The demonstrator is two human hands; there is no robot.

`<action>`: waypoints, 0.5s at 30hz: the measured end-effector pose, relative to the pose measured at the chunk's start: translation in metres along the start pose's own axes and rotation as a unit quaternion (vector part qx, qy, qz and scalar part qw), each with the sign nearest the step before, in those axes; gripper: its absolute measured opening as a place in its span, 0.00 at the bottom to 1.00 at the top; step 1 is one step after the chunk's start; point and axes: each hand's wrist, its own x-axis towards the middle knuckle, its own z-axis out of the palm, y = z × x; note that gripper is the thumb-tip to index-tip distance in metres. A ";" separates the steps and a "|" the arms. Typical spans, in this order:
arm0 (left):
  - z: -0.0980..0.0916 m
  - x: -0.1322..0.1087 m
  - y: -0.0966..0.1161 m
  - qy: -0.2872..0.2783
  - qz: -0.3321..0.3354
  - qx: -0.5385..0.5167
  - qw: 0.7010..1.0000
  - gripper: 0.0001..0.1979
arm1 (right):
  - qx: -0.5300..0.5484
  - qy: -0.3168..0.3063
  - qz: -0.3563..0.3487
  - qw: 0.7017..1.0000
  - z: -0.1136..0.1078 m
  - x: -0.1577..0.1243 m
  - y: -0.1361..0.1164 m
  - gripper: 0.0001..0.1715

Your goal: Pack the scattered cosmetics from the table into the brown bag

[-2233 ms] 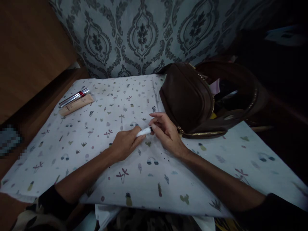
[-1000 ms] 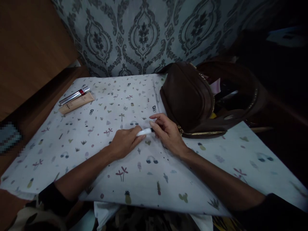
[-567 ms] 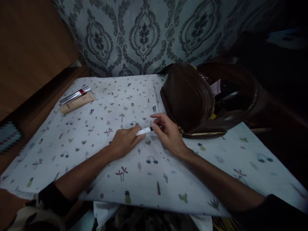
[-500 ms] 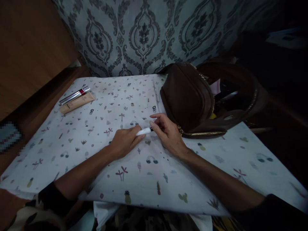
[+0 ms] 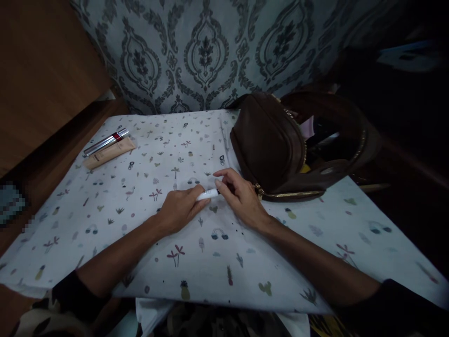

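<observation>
A small white tube (image 5: 207, 194) lies between my two hands, above the patterned cloth. My left hand (image 5: 180, 208) is closed around its left end. At the tube's dark right end, my right hand (image 5: 238, 195) pinches with thumb and fingers, the index finger stretched out above. Just right of that hand sits an open brown bag (image 5: 268, 140) with gold zips. Its mouth shows a pink item and other things too dark to make out.
A silver tube with a red band (image 5: 107, 142) and a beige tube (image 5: 109, 153) lie side by side at the back left of the cloth (image 5: 140, 262). Patterned fabric (image 5: 205, 51) rises behind the table. A brown wooden panel (image 5: 45, 70) stands at the left.
The view has shifted slightly, moving the bag a little left in the picture. My hands keep nearly the same hold on the white tube, and the dark part shows less.
</observation>
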 end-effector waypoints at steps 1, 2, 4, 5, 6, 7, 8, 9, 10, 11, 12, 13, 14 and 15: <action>0.001 0.000 0.000 0.000 0.009 0.004 1.000 0.17 | 0.001 -0.005 0.008 1.000 0.000 0.000 0.001 0.14; 0.001 -0.001 -0.001 0.000 0.018 0.010 1.000 0.17 | 0.004 -0.012 0.015 1.000 0.001 0.001 0.001 0.14; 0.002 -0.001 -0.001 -0.005 0.031 0.022 0.999 0.16 | 0.011 -0.026 0.023 0.999 0.001 0.003 0.003 0.16; 0.003 -0.002 -0.001 -0.008 0.035 0.027 0.999 0.16 | 0.014 -0.032 0.024 0.999 0.001 0.004 0.004 0.17; 0.003 -0.002 -0.001 -0.008 0.037 0.029 0.999 0.15 | 0.016 -0.034 0.024 0.999 0.001 0.004 0.005 0.19; 0.003 -0.002 -0.001 -0.005 0.038 0.028 0.999 0.15 | 0.017 -0.035 0.026 0.999 0.001 0.005 0.005 0.21; 0.002 -0.002 -0.001 -0.001 0.036 0.023 0.999 0.14 | 0.018 -0.034 0.028 0.999 0.001 0.005 0.005 0.23; 0.002 -0.001 0.000 0.002 0.032 0.016 0.999 0.13 | 0.020 -0.032 0.030 0.999 0.001 0.006 0.005 0.23; 0.001 -0.001 0.000 0.004 0.024 0.007 1.000 0.12 | 0.023 -0.029 0.032 0.999 0.001 0.005 0.004 0.23; 0.000 -0.001 0.001 0.005 0.015 -0.004 1.000 0.11 | 0.027 -0.026 0.030 0.999 0.001 0.005 0.004 0.21; 0.000 0.000 0.002 0.004 0.005 -0.016 1.000 0.11 | 0.031 -0.022 0.027 0.999 0.001 0.005 0.003 0.19; -0.001 0.000 0.002 0.005 -0.001 -0.027 1.000 0.10 | 0.034 -0.017 0.023 0.999 0.001 0.004 0.002 0.16; -0.001 0.000 0.002 0.006 -0.005 -0.037 0.999 0.10 | 0.035 -0.011 0.019 0.999 0.001 0.004 0.002 0.13; 0.000 0.001 0.003 0.008 -0.004 -0.044 0.999 0.10 | 0.035 -0.004 0.017 0.999 0.001 0.003 0.001 0.11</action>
